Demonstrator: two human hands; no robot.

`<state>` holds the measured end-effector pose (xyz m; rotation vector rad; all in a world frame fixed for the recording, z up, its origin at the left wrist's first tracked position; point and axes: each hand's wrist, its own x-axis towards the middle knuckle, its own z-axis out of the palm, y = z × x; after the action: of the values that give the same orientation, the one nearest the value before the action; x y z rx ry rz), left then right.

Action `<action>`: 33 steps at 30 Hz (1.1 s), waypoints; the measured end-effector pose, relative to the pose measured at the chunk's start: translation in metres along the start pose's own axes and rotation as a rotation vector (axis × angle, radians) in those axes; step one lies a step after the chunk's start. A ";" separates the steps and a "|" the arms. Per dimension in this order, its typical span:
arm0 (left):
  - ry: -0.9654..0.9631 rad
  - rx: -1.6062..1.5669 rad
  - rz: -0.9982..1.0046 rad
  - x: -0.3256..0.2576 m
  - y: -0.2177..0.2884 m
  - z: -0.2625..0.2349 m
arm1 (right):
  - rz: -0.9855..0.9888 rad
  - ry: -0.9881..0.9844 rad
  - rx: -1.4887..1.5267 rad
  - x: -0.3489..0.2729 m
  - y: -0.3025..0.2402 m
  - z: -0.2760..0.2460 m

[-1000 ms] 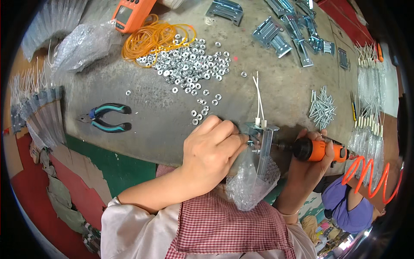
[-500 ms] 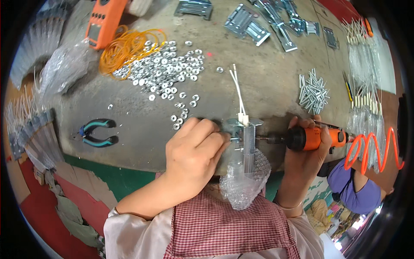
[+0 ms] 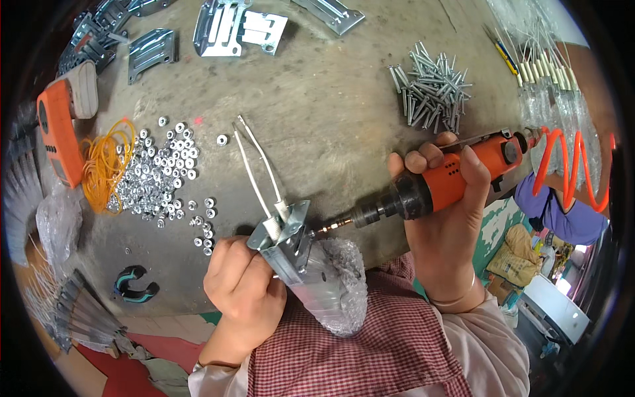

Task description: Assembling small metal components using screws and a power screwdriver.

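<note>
My left hand (image 3: 243,284) is closed on the side of a shiny metal bracket (image 3: 286,257). Two white-sleeved wires (image 3: 261,162) rise out of the bracket through white ceramic-looking ends. Clear bubble wrap (image 3: 347,284) covers the part below it. Wrapped in my right hand (image 3: 450,231) is an orange and black air screwdriver (image 3: 446,182), lying nearly level. Its bit points left at a screw on the bracket's right side; whether the tip touches the screw is hard to tell.
Loose nuts (image 3: 155,175) lie at left by a coil of orange cord (image 3: 102,165) and an orange meter (image 3: 63,132). Long screws (image 3: 433,89) are piled at the back right. Pliers (image 3: 135,286) rest near the front left. A red coiled hose (image 3: 569,172) trails right from the screwdriver.
My view has turned to the right. The bracket is now tilted and turned in my left hand, its bubble-wrapped end swung to the right. The screwdriver's angle has changed, its bit still by the bracket.
</note>
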<state>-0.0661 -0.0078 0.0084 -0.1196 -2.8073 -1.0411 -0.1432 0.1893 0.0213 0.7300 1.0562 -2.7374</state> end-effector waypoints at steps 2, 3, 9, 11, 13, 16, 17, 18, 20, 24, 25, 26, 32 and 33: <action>0.017 -0.022 0.021 0.001 0.000 0.000 | 0.006 0.008 -0.010 0.000 -0.001 0.002; -0.006 -0.023 0.018 0.000 -0.001 -0.001 | 0.020 0.008 -0.019 0.001 0.000 0.002; -0.007 -0.010 0.039 -0.001 -0.003 -0.002 | 0.037 0.053 -0.063 0.001 0.001 0.008; -0.017 -0.006 0.040 -0.002 -0.004 -0.003 | 0.046 0.049 -0.069 0.001 0.001 0.007; -0.026 -0.007 0.043 -0.002 -0.004 -0.003 | 0.050 0.046 -0.078 0.001 0.000 0.006; -0.020 -0.011 0.079 -0.002 -0.007 -0.002 | 0.055 0.032 -0.074 0.000 0.001 0.005; -0.025 -0.020 0.094 -0.001 -0.007 -0.002 | 0.048 0.028 -0.086 0.000 0.001 0.004; -0.029 -0.027 0.108 -0.001 -0.008 -0.003 | 0.043 0.022 -0.097 0.000 0.001 0.004; -0.037 -0.030 0.110 -0.001 -0.008 -0.003 | 0.031 0.053 -0.108 0.000 0.004 0.009; -0.044 -0.059 0.109 0.001 -0.010 -0.002 | 0.021 0.091 -0.117 0.002 0.006 0.011; -0.048 -0.061 0.105 0.001 -0.011 -0.001 | 0.024 0.096 -0.119 0.003 0.007 0.011; -0.061 -0.059 0.096 0.001 -0.012 -0.001 | 0.025 0.111 -0.130 0.005 0.008 0.012; -0.054 -0.011 0.106 0.003 -0.002 -0.007 | -0.014 -0.045 -0.073 0.001 0.000 0.006; -0.045 0.005 0.104 0.004 -0.003 -0.005 | 0.004 -0.021 -0.052 0.002 0.002 0.007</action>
<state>-0.0697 -0.0133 0.0106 -0.2893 -2.8091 -1.0209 -0.1472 0.1838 0.0237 0.6931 1.1161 -2.6974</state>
